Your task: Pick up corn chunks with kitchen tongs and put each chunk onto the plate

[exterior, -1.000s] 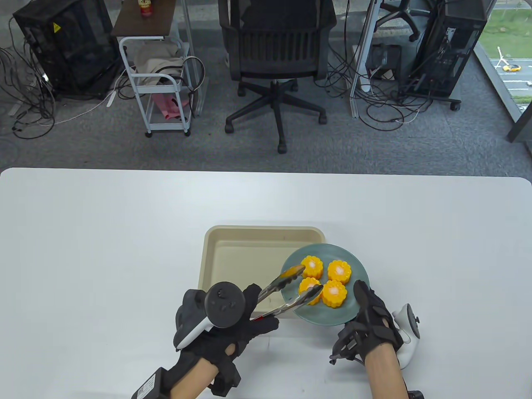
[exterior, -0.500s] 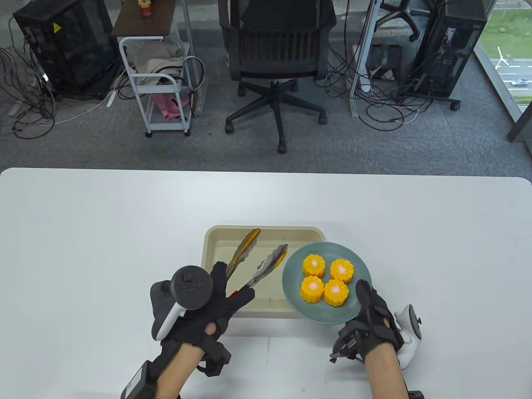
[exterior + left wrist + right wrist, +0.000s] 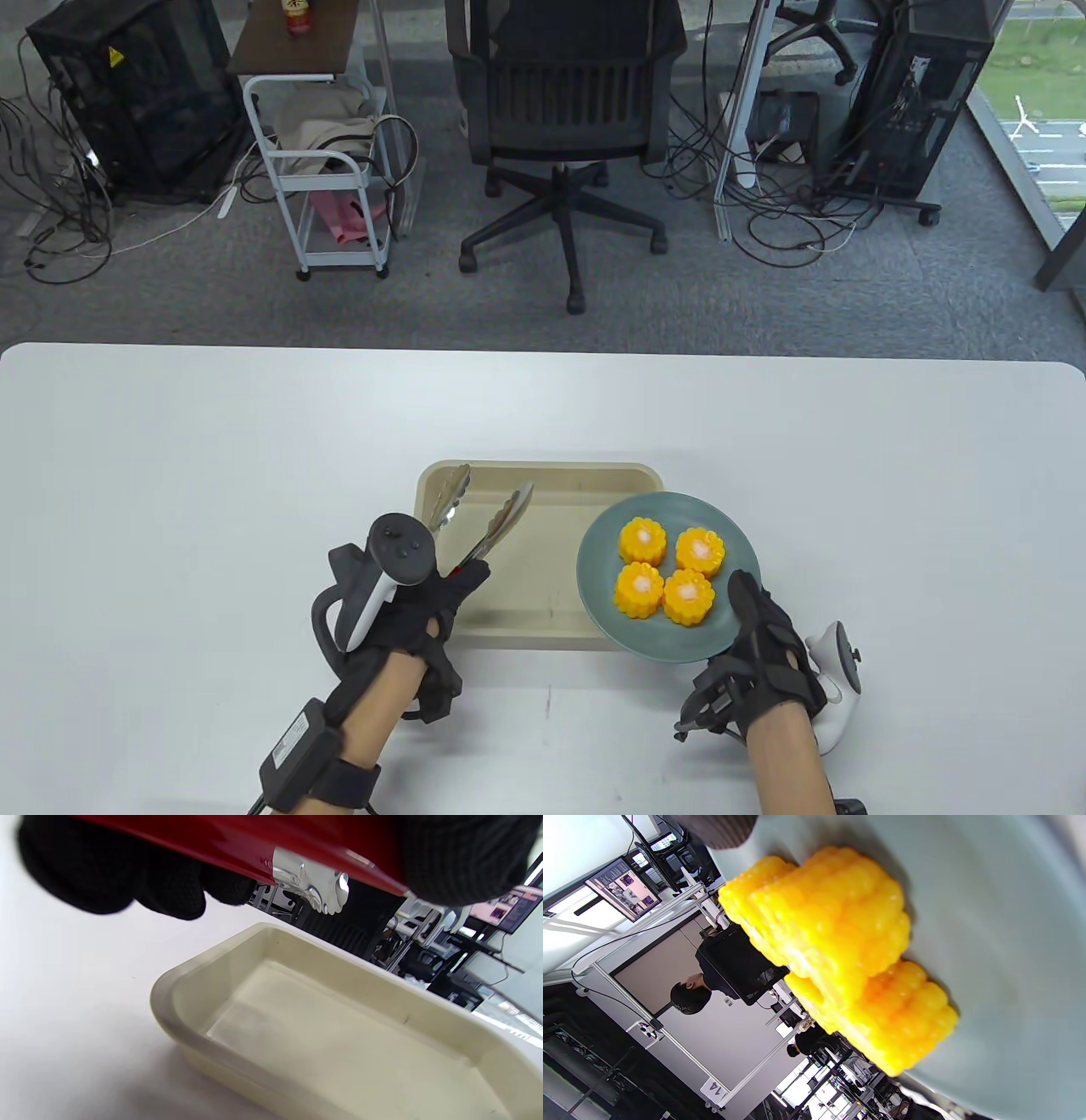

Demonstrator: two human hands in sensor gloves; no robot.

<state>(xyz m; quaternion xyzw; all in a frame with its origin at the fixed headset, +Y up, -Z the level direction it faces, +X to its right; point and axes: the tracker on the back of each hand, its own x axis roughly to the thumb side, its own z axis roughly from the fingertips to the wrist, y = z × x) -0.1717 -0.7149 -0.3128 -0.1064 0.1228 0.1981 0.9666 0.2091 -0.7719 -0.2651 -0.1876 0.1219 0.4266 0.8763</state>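
Several yellow corn chunks (image 3: 639, 590) sit close together on the grey-green plate (image 3: 645, 638), right of the beige tray (image 3: 551, 543). My left hand (image 3: 424, 604) grips the tongs (image 3: 502, 525) by their red handle (image 3: 297, 853). Their metal arms are spread and hold nothing, over the tray's left part. My right hand (image 3: 759, 654) holds the plate's near right rim, with the thumb (image 3: 741, 594) lying on top. In the right wrist view the corn chunks (image 3: 831, 925) fill the middle on the plate (image 3: 1009, 942). The tray (image 3: 339, 1035) has nothing in it.
The white table (image 3: 212, 475) stretches wide on both sides of the tray. Beyond its far edge stand an office chair (image 3: 564, 102) and a white cart (image 3: 327, 170). People (image 3: 689, 993) show in the background of the right wrist view.
The tongs were round a chunk on the plate, then let it go. My left hand swung them left to the tray's left part. The right hand stayed on the plate.
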